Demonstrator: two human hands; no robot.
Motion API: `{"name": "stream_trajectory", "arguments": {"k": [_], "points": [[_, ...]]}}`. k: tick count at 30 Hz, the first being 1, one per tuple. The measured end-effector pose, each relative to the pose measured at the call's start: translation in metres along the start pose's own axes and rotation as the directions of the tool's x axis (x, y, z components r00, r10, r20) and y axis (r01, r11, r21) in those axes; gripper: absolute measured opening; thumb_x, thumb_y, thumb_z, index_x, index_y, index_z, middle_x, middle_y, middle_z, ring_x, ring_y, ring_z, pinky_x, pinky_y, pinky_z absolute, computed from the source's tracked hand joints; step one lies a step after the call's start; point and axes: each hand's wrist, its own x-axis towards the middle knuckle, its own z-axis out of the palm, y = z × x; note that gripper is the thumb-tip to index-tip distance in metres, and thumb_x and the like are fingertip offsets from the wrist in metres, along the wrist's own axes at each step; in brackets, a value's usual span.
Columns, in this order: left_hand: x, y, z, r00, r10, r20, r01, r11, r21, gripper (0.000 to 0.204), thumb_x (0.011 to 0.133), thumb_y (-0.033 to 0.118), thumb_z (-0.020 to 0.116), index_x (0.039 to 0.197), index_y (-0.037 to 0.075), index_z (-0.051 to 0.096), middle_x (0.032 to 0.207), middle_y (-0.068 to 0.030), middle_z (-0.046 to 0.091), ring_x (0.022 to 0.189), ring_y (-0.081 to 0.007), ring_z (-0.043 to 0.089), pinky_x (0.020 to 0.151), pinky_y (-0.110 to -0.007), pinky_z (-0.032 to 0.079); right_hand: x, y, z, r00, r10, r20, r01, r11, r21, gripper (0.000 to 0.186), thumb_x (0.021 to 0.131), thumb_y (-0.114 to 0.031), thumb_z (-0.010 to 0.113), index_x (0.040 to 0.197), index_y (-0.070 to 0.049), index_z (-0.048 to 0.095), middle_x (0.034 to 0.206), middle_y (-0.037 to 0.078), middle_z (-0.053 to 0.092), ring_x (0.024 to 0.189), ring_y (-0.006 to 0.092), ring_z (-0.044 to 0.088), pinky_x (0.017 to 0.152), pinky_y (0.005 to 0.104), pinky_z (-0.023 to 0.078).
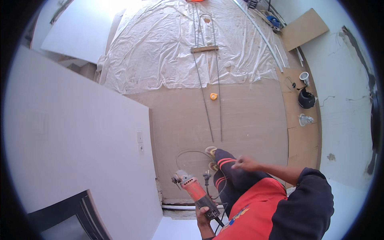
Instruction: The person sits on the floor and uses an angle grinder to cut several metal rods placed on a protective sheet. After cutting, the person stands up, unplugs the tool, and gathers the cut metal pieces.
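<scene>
One grinder [194, 189] at lower centre, and the left hand [203, 215] has it, fingers clamped round the black rear end! One plug [207, 176] just beside it. Right hand [246, 163] by the thigh, fingers curled; on anything or not, I can't tell. Ahead: one tape [213, 96], two rod ends [211, 139], one wood strip [205, 49]. Over right, one black pot [306, 99], contents unclear.

Lighting: bright, cool; glare strongest far left, bleaching the flat white panel [80, 32]. Wrinkled translucent plastic sheet [152, 52], far: scattered sheen. Shadows: soft, faint. Margins: black rounded vignette; scuffed white plaster wall [340, 120], right, bowed.
</scene>
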Motion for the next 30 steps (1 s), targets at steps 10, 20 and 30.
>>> {"name": "stream_trajectory", "arguments": {"k": [10,20,30], "points": [[0.016,0.028,0.077,0.993,0.083,-0.088,-0.097,0.980,-0.175,0.059,0.073,0.024,0.065,0.120,-0.006,0.046,0.107,-0.0181,0.057,0.087,-0.0266,0.064,0.076,-0.038,0.059,-0.187,0.307,-0.090,0.632,0.642,-0.435,-0.768,0.594,-0.240,0.029,0.083,-0.019,0.053,0.099,-0.001,0.069,0.109,0.023,0.065,0.105,0.0358,0.062,0.090,0.0436,0.049],[0.109,0.035,0.230,0.950,0.224,-0.216,-0.266,0.945,-0.189,0.052,0.076,0.026,0.064,0.117,-0.002,0.048,0.101,-0.0170,0.057,0.084,-0.0260,0.064,0.074,-0.036,0.059,-0.101,0.340,-0.141,0.888,0.078,-0.454,-0.076,0.997,0.022,0.026,0.080,-0.024,0.058,0.096,-0.009,0.072,0.098,0.020,0.068,0.095,0.0370,0.065,0.084,0.0448,0.050],[0.247,0.063,0.373,0.977,0.144,-0.159,-0.173,0.967,-0.187,0.055,0.076,0.024,0.064,0.121,-0.004,0.047,0.101,-0.0159,0.058,0.083,-0.0245,0.064,0.075,-0.035,0.058,0.045,0.170,-0.630,0.664,-0.125,-0.737,-0.128,0.952,-0.277,0.022,0.079,-0.013,0.055,0.094,-0.006,0.071,0.093,0.021,0.067,0.089,0.0354,0.065,0.079,0.0433,0.050]]}}
